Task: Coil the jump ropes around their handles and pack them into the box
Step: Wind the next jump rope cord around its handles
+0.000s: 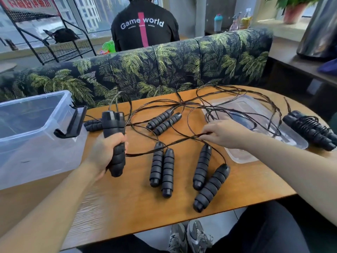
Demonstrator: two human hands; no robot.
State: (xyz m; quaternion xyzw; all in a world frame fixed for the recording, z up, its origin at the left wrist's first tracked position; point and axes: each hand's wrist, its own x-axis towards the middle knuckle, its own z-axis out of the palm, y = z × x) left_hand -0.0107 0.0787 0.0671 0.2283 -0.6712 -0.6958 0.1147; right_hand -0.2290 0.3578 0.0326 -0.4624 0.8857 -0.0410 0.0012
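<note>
Our left hand [107,148] grips paired handles [114,141], right hand [223,133] pinches the cord [164,145] — we risk snagging neighbouring loose ropes [209,105].

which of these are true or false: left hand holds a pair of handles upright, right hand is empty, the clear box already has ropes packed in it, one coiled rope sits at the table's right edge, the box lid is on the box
1. The left hand holds a pair of handles upright. True.
2. The right hand is empty. False: it pinches a rope cord over the table.
3. The clear box already has ropes in it. False: no ropes show inside.
4. One coiled rope lies at the table's right edge. True.
5. The box lid is on the box. False: it lies on the table, under loose cords.
</note>
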